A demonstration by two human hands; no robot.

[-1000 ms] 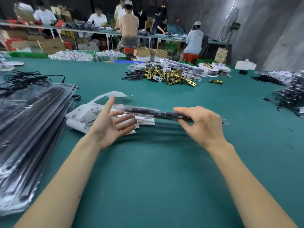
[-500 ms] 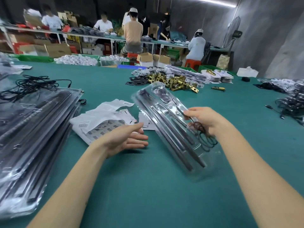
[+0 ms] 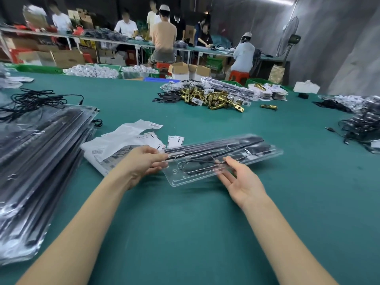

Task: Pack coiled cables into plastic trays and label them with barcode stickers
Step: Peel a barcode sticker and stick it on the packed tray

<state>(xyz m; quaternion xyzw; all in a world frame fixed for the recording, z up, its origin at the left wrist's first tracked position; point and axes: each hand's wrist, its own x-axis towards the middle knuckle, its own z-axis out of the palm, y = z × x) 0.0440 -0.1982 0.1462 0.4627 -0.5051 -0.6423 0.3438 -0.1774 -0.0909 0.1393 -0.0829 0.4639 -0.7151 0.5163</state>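
A clear plastic tray [image 3: 176,177] with black rods and a coiled black cable [image 3: 197,163] in it lies almost flat just above the green table, long side left to right. My left hand [image 3: 141,163] grips its left end, fingers curled round the edge. My right hand [image 3: 240,179] has straight fingers touching the tray's front edge near the middle. Sheets of barcode stickers [image 3: 115,145] lie to the left behind the tray.
A tall stack of packed trays [image 3: 35,161] fills the left side. Loose black cables [image 3: 30,99] lie at the far left, and more cables [image 3: 362,124] at the right. Brass lock parts [image 3: 211,97] are piled at the back. People work at a far bench.
The tray has swung from a steep diagonal tilt to lying nearly flat and crosswise. My left hand now grips its left end; my right hand let go and touches the front edge.
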